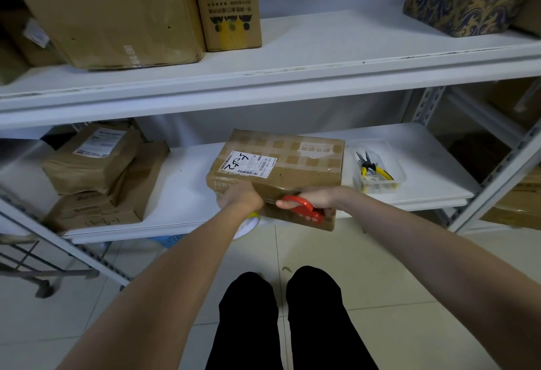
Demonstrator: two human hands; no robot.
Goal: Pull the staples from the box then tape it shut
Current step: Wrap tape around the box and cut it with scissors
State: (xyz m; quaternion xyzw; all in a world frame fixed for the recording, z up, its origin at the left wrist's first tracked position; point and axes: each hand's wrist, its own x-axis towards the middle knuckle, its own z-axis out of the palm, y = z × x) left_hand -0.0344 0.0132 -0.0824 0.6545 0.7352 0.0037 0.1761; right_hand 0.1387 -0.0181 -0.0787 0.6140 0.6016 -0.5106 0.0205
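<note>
**Box held at shelf edge, scissors in hand**

A taped cardboard box [281,162] sits on the lower shelf [181,194], its front overhanging the edge. The left hand [241,195] rests on its front-left corner, with the fingers hidden behind the hand, so their curl cannot be told. The right hand [317,197] has its fingers closed around red-handled scissors [301,208], held against the box's front face. Pliers [371,169] lie in a clear tray [401,176] just beside the box.

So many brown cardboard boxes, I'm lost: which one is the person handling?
The brown cardboard box with the black-scribbled white label, on the lower shelf: the left hand and right hand, gripping a red plastic tool, touch only it.
</note>
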